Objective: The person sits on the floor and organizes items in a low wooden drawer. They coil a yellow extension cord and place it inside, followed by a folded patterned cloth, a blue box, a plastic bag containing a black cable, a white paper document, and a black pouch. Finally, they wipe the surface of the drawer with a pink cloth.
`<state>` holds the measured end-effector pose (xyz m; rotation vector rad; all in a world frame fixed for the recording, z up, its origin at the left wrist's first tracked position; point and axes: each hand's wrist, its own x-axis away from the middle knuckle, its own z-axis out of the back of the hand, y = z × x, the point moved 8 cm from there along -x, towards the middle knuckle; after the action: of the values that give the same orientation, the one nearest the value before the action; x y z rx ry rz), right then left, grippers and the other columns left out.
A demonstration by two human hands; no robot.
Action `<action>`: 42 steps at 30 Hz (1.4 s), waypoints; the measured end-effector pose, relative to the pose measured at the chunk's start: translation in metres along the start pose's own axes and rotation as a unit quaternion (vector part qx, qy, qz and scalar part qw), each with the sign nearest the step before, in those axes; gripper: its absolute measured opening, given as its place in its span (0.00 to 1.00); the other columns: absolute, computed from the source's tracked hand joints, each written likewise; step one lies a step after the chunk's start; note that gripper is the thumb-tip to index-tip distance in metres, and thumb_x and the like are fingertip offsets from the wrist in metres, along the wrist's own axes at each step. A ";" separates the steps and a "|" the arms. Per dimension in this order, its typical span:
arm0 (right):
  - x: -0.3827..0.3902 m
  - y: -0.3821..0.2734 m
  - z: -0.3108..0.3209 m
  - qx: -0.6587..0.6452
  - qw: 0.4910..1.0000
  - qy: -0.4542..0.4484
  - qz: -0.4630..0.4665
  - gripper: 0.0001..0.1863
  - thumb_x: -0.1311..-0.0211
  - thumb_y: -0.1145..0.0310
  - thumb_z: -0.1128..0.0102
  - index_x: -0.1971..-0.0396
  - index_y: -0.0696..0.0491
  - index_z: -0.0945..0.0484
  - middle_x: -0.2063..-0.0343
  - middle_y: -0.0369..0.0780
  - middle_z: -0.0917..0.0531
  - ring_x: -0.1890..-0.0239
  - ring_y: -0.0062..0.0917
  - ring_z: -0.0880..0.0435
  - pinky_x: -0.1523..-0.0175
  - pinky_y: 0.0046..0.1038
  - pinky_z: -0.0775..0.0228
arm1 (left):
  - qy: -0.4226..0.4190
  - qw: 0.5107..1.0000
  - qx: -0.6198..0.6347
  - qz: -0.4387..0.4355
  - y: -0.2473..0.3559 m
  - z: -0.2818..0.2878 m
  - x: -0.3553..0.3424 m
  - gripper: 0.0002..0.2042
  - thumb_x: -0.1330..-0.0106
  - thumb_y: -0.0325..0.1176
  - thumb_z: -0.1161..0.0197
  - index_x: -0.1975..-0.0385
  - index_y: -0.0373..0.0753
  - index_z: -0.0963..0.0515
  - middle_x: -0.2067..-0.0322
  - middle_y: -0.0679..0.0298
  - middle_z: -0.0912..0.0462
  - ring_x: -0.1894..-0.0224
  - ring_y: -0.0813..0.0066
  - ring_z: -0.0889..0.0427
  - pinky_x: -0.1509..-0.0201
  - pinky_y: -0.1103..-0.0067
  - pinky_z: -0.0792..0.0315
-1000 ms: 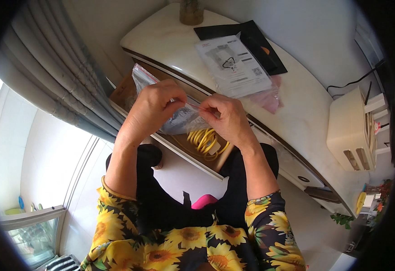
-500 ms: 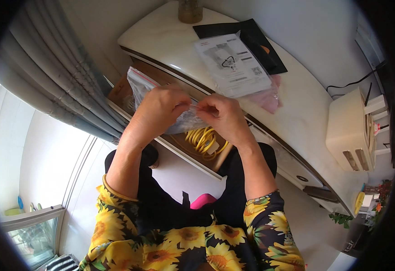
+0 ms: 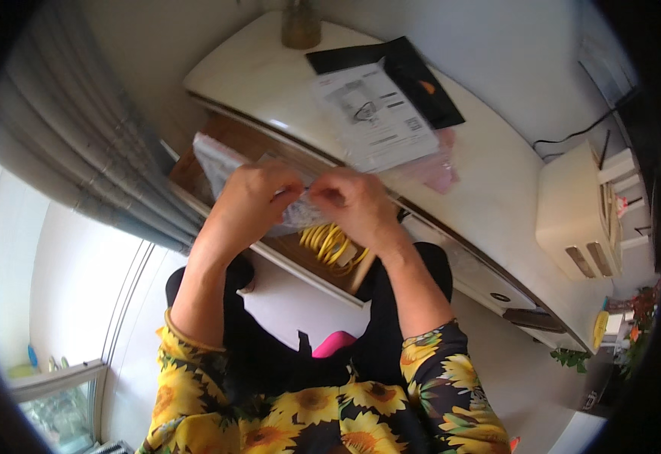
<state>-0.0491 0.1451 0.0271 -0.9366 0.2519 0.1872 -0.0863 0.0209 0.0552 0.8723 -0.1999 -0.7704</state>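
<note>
A clear zip-lock bag (image 3: 217, 160) with a reddish strip along its top edge hangs over the open drawer (image 3: 300, 276). My left hand (image 3: 255, 198) pinches the bag's edge between thumb and fingers. Close beside it, my right hand (image 3: 351, 206) is closed at the same edge, fingertips nearly touching the left ones. What lies inside the bag is blurred. Beneath my hands, a coil of yellow cable (image 3: 329, 246) rests in the drawer, partly covered by the bag.
On the white cabinet top (image 3: 489, 200) lie a bagged printed sheet (image 3: 379, 121), a black flat folder (image 3: 440, 106) and a pink plastic bag (image 3: 436, 166). A jar (image 3: 301, 26) stands at the back. A cream box (image 3: 572, 216) is at right, a grey curtain (image 3: 80, 144) at left.
The view has shifted slightly, so the cabinet sits a little further left. Both hands stay on the bag's edge, with their fingertips a little closer together.
</note>
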 end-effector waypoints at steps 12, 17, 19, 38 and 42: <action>0.003 0.004 0.006 -0.007 0.999 -0.001 0.050 0.06 0.49 0.70 0.36 0.70 0.55 0.19 0.72 0.41 0.18 0.69 0.33 0.18 0.64 0.30 0.27 | 0.030 0.999 0.015 -0.005 0.007 -0.003 -0.009 0.05 0.48 0.14 0.40 0.73 0.30 0.23 0.75 0.62 0.24 0.78 0.78 0.22 0.80 0.84 0.28; 0.006 -0.003 0.013 0.011 0.996 0.026 0.082 0.05 0.49 0.71 0.37 0.71 0.55 0.20 0.73 0.41 0.19 0.70 0.35 0.19 0.65 0.31 0.28 | 0.024 1.000 0.016 -0.006 0.008 -0.005 -0.011 0.04 0.47 0.14 0.40 0.74 0.29 0.23 0.76 0.62 0.24 0.79 0.79 0.23 0.81 0.84 0.30; 0.006 -0.004 0.011 0.011 0.995 0.043 0.092 0.05 0.49 0.72 0.37 0.71 0.55 0.20 0.73 0.40 0.20 0.70 0.35 0.19 0.65 0.31 0.28 | 0.022 1.000 0.011 -0.010 0.006 -0.005 -0.011 0.04 0.47 0.15 0.40 0.74 0.29 0.23 0.76 0.62 0.25 0.79 0.78 0.23 0.81 0.83 0.31; -0.001 -0.003 0.002 -0.026 0.997 0.033 0.062 0.05 0.50 0.75 0.36 0.71 0.56 0.21 0.75 0.41 0.19 0.73 0.31 0.18 0.68 0.27 0.27 | 0.013 1.000 -0.010 0.004 0.001 0.002 -0.007 0.04 0.46 0.19 0.37 0.71 0.30 0.22 0.75 0.58 0.23 0.80 0.70 0.22 0.78 0.79 0.30; -0.002 -0.005 0.001 -0.040 0.998 0.012 0.042 0.06 0.49 0.75 0.36 0.71 0.57 0.22 0.74 0.42 0.19 0.73 0.32 0.18 0.67 0.27 0.27 | 0.013 1.000 -0.002 -0.001 0.002 0.003 -0.007 0.03 0.47 0.19 0.38 0.72 0.30 0.22 0.75 0.58 0.23 0.79 0.70 0.21 0.78 0.80 0.29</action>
<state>-0.0496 0.1432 0.0325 -1.0096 0.3083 0.2657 -0.0916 0.0242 0.0595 0.8781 -0.1749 -0.7607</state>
